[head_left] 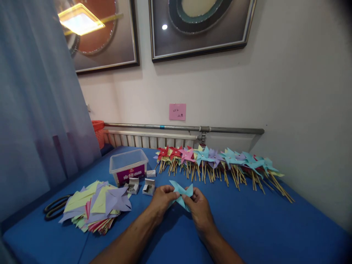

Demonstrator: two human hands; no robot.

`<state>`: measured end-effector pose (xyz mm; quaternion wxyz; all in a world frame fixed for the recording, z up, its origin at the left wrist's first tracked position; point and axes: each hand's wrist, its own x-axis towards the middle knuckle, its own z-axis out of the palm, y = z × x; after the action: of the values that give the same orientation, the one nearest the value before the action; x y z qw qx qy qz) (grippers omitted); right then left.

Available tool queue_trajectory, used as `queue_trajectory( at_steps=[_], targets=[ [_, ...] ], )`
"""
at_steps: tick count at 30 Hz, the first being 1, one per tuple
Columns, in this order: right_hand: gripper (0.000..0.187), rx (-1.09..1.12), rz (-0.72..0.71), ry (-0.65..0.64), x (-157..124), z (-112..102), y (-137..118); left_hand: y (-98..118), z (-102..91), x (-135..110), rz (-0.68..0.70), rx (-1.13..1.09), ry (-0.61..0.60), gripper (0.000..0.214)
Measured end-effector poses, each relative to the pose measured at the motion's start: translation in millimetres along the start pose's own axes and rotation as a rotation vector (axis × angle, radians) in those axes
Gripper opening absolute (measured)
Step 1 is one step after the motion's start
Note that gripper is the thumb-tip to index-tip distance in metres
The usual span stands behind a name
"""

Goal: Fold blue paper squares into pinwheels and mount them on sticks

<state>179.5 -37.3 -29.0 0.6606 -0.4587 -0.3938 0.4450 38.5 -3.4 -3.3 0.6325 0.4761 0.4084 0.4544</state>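
Observation:
A light blue paper pinwheel (182, 201) is held between both hands above the blue table, its pointed blades spread out. My left hand (164, 198) pinches its left side, thumb near the centre. On the other side, my right hand (198, 205) grips the paper with thumb and curled fingers. No stick shows on this piece. Just beyond the left hand stand two small open white boxes (149, 187), whose contents are too dark to make out.
A pile of cut coloured paper (96, 205) lies at left beside black-handled scissors (56, 207). Behind it stands a clear plastic tub (128, 161) with a purple label. Finished pinwheels on sticks (203, 156) line the back right, below a wall pipe (181, 127).

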Motion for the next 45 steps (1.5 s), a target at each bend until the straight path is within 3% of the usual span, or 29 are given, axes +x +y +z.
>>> queue_trajectory(
  at_steps=[5,16,21,26,36,45],
  targets=[
    [0.037,-0.060,-0.013,-0.010,-5,3,-4,-7,-0.1,5,0.115,0.008,-0.026,0.032],
    [0.038,-0.063,0.046,-0.028,-4,2,-3,-1,4.6,-3,-0.001,0.007,-0.056,0.030],
    [0.042,0.061,0.067,-0.082,-7,4,-5,-6,0.5,3,0.032,0.081,0.013,0.032],
    [0.044,0.122,0.102,-0.170,-10,6,-9,-6,-1.0,4,0.085,0.087,-0.009,0.032],
    [0.045,0.148,0.182,-0.160,-12,6,-18,-8,-1.7,5,0.103,0.088,-0.071,0.016],
    [0.041,0.069,0.163,-0.106,-4,-2,2,-10,-6.0,6,0.134,0.134,-0.153,0.018]
  ],
)
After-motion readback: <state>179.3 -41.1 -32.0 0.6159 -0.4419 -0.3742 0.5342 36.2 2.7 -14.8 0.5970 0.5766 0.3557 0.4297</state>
